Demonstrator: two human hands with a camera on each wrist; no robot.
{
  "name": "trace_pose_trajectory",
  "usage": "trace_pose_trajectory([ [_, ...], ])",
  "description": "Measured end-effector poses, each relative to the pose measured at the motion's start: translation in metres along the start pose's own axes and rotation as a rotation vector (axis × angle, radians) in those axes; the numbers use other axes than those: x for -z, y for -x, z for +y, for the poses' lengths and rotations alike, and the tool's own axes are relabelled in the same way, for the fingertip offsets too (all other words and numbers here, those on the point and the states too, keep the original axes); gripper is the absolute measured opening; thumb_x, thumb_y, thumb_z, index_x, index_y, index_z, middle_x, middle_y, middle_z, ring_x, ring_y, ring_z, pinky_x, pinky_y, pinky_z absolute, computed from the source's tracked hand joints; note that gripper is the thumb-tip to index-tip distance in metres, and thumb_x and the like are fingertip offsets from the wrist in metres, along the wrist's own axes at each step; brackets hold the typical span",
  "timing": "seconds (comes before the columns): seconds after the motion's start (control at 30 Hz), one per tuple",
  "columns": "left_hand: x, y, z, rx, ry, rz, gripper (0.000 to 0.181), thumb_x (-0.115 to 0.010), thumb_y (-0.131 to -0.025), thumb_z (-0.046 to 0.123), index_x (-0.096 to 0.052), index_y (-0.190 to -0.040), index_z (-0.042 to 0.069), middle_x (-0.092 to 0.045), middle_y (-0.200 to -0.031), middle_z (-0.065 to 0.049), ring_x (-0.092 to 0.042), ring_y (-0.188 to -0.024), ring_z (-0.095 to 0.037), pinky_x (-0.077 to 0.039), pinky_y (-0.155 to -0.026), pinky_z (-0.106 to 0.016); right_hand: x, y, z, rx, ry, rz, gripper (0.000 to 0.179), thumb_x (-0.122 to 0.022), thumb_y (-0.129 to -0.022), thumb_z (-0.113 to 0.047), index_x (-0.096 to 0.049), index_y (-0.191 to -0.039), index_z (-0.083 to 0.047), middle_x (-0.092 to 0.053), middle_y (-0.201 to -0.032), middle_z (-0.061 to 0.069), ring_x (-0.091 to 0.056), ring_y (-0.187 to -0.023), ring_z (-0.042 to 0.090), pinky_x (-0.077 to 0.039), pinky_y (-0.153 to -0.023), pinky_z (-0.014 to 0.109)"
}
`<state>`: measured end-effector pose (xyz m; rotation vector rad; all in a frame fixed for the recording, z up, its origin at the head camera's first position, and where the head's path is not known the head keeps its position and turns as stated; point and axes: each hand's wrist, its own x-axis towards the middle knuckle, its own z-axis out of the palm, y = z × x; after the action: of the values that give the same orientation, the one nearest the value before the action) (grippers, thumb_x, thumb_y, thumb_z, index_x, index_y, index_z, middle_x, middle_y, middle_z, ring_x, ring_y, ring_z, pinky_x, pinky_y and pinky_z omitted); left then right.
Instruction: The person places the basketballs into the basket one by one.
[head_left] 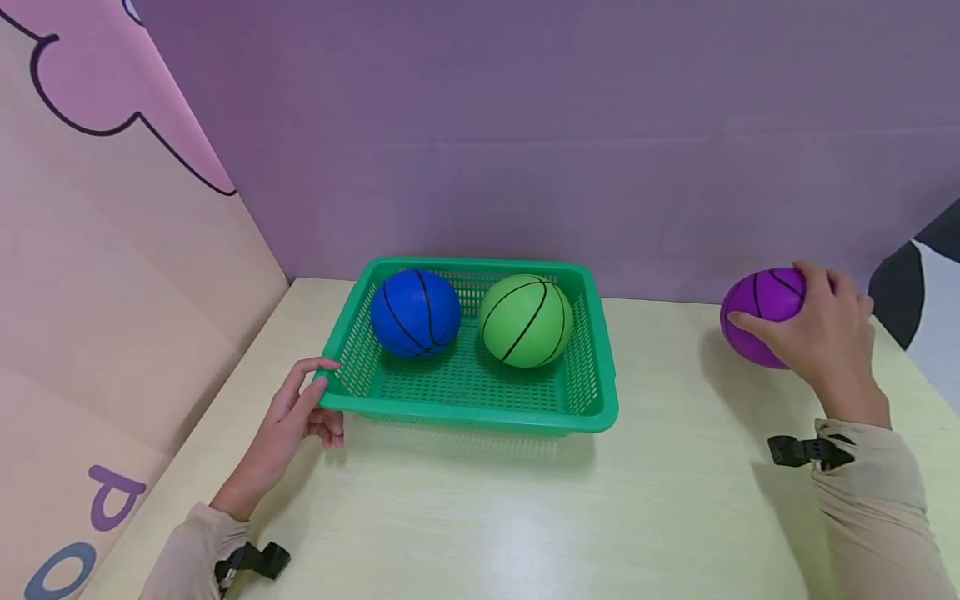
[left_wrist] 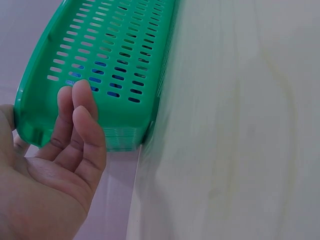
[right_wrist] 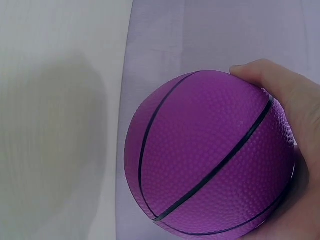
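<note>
A green plastic basket (head_left: 480, 417) with slotted walls stands on the table, holding a blue ball (head_left: 416, 313) and a light green ball (head_left: 527, 321) side by side. My left hand (head_left: 288, 412) pinches the basket's near left corner between thumb and index finger; its other fingers curl loosely below the rim, beside the wall in the left wrist view. On the right, my right hand (head_left: 828, 337) grips a purple ball (head_left: 757, 317) with black seam lines, thumb on the near side and fingers over the far side. The purple ball is held above the table, its shadow below it.
The pale wooden table (head_left: 480, 517) meets a purple backdrop (head_left: 525, 167) just behind the basket. A light panel (head_left: 112, 292) with printed shapes and letters borders the left side. A black-and-white printed shape (head_left: 922, 275) shows at the far right.
</note>
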<state>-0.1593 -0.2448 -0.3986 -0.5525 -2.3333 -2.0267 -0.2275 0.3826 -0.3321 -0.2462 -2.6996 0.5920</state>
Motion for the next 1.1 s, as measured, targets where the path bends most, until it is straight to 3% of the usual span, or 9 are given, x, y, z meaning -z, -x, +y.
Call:
trace_pose_trajectory([
  [0.5, 0.0, 0.0, 0.0, -0.017, -0.005, -0.006, 0.032, -0.03, -0.111, 0.022, -0.036, -0.138, 0.005, -0.059, -0.07, -0.022, -0.062, -0.054, -0.036, -0.054, -0.049, -0.039, 0.007, 0.005, -0.018, 0.053, -0.014, 0.045, 0.101, -0.079, -0.079, -0.05, -0.027, -0.154, -0.007, -0.025, -0.151, 0.033, -0.021, -0.133, 0.059, -0.038, -0.081, 0.078],
  [0.83, 0.001, 0.0, -0.004, -0.019, -0.012, -0.021, 0.031, -0.031, -0.111, 0.025, -0.037, -0.137, 0.009, -0.06, -0.069, -0.02, -0.062, -0.055, -0.039, -0.054, -0.05, -0.04, 0.015, 0.009, -0.035, 0.103, -0.036, 0.07, 0.099, -0.08, -0.079, -0.046, -0.028, -0.155, -0.008, -0.027, -0.152, 0.03, -0.019, -0.138, 0.054, -0.035, -0.085, 0.078],
  [1.1, -0.001, 0.0, 0.0, -0.028, -0.015, -0.015, 0.032, -0.03, -0.111, 0.023, -0.036, -0.138, 0.006, -0.059, -0.07, -0.022, -0.062, -0.055, -0.037, -0.054, -0.05, -0.04, 0.02, 0.014, -0.049, 0.13, -0.077, 0.074, 0.097, -0.081, -0.079, -0.042, -0.03, -0.155, -0.01, -0.027, -0.153, 0.028, -0.019, -0.141, 0.05, -0.032, -0.088, 0.076],
])
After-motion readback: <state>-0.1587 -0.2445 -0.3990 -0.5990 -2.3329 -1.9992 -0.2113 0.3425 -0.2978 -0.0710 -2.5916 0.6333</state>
